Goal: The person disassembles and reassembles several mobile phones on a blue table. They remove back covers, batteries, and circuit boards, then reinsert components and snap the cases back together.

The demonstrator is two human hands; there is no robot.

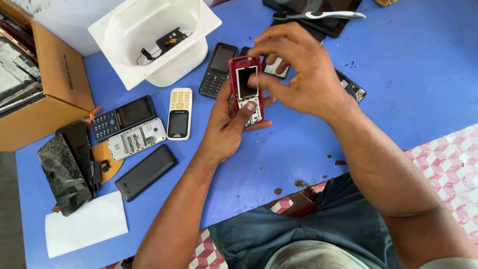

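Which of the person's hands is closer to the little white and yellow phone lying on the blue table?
Left. The left hand, cradling the red phone from below, sits just right of the white and yellow phone. The right hand pinches the red phone's upper edge, farther off to the right.

A red phone (246,89) is showing a white keypad over the blue worktop (408,74). A cream phone (179,113), black phone (145,172), brown box (55,84) and white tub (149,35) are lying around; pink-and-white checks are patterning the floor (448,159).
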